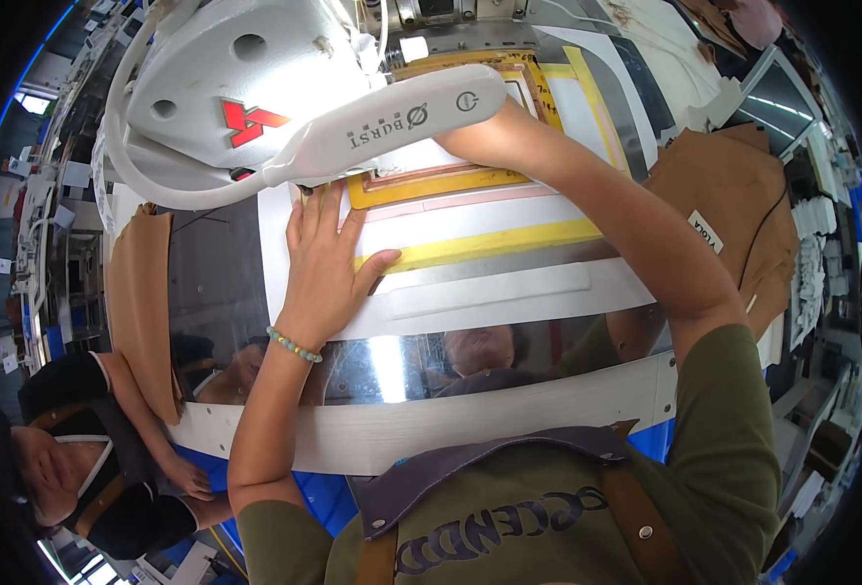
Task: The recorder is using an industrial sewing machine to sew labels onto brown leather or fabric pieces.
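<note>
My left hand (pixel 322 265) lies flat with its fingers spread on a white template sheet (pixel 607 288), its thumb over a yellow tape strip (pixel 499 240). The fingertips reach under the edge of a white sewing machine head (pixel 197 73), beside a yellow-edged rectangular frame (pixel 450 189) on the sheet. My right hand (pixel 478 138) reaches over that frame from the right. A white lamp arm (pixel 382 127) crosses in front of it and hides its fingers, so what they touch or hold cannot be seen.
Brown leather-like pieces hang at the table's left (pixel 141 302) and lie piled on the right (pixel 733 185). A shiny dark plate (pixel 221 273) underlies the sheet, with a pale table edge (pixel 489 424) before me. Another person (pixel 134 487) sits at the lower left. A screen (pixel 780 97) stands far right.
</note>
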`<control>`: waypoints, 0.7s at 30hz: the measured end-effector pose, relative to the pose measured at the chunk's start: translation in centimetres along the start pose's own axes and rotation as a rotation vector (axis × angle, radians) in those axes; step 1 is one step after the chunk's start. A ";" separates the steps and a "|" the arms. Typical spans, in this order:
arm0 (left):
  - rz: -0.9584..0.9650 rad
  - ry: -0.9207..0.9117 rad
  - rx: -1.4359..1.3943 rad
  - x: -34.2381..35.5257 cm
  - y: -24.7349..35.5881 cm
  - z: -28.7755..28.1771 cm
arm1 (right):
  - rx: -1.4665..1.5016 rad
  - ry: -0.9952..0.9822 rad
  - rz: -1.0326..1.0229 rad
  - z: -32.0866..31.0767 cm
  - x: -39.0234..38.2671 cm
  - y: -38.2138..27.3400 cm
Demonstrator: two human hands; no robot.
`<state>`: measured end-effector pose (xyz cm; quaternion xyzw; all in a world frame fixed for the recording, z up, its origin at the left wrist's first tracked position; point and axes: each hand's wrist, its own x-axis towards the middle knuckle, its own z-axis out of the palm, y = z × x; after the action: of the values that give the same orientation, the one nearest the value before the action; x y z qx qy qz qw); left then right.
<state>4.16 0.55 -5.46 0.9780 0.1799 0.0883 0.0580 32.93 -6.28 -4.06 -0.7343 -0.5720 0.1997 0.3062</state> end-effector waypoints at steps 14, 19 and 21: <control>0.002 -0.034 0.029 0.2 0.4 -0.2 | 0.105 -0.177 -0.049 0.5 -0.4 -2.5; -0.006 -0.050 0.036 0.3 0.4 -0.3 | 0.110 -0.162 -0.073 1.0 0.0 -3.1; -0.009 -0.038 0.030 0.3 0.4 -0.4 | 0.121 -0.186 -0.024 0.7 -0.1 -3.5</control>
<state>4.52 0.29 -5.00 0.9794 0.1847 0.0665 0.0473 29.95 -5.70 -2.16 -0.6860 -0.5934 0.2974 0.2980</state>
